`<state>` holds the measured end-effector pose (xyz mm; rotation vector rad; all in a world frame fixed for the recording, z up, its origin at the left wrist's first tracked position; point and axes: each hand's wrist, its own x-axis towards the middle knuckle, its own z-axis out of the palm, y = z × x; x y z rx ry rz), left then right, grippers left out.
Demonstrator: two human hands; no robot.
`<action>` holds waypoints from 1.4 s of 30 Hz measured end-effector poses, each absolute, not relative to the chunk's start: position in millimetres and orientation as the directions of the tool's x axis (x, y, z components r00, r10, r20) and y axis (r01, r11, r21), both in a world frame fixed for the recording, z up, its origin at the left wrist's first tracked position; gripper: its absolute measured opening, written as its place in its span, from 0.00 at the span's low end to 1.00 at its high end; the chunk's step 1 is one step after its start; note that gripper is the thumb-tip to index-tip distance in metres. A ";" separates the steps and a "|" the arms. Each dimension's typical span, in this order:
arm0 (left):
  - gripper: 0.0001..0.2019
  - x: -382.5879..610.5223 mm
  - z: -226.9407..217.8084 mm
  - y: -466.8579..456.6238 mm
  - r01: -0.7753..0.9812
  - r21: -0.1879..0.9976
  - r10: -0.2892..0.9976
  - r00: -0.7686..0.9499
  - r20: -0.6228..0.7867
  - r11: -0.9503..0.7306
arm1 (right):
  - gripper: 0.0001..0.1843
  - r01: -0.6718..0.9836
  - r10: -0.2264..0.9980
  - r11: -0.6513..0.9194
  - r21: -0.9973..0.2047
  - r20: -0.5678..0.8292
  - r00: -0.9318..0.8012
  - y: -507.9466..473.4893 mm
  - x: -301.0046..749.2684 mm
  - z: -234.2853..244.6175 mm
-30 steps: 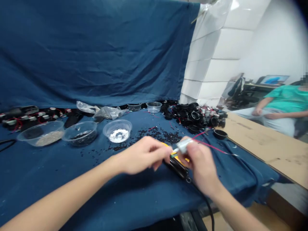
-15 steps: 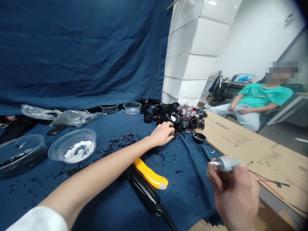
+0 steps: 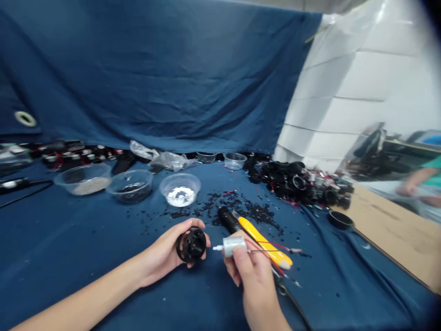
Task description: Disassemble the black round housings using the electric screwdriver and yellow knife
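Note:
My left hand (image 3: 166, 252) cups a round black plastic housing (image 3: 191, 244) with open slots in its side. My right hand (image 3: 252, 276) pinches a small silver electric motor (image 3: 230, 246) with a white shaft tip pointing left toward the housing, the two apart. Thin red and black wires (image 3: 265, 250) run from the motor. Just beyond my right hand lies a corded black tool with a yellow grip (image 3: 265, 242), partly hidden by my fingers and wires.
Black granules (image 3: 237, 207) are scattered across the blue cloth (image 3: 103, 294). Behind them stand clear bowls, one of white granules (image 3: 180, 195). A heap of black housings (image 3: 296, 184) sits back right, beside a cardboard-topped table (image 3: 392, 239). A seated person (image 3: 418, 188) is at the far right.
My left hand has come back from the heap and now holds a black housing. My right hand has moved the motor in from the right, and the view has swung slightly.

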<state>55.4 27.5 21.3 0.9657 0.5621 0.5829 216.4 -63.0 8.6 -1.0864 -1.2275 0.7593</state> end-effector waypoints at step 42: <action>0.26 41.3 2.2 23.4 -0.090 0.959 0.870 0.450 -0.201 0.268 | 0.11 0.473 0.850 0.411 -0.779 0.515 0.111 -42.0 180.3 -23.9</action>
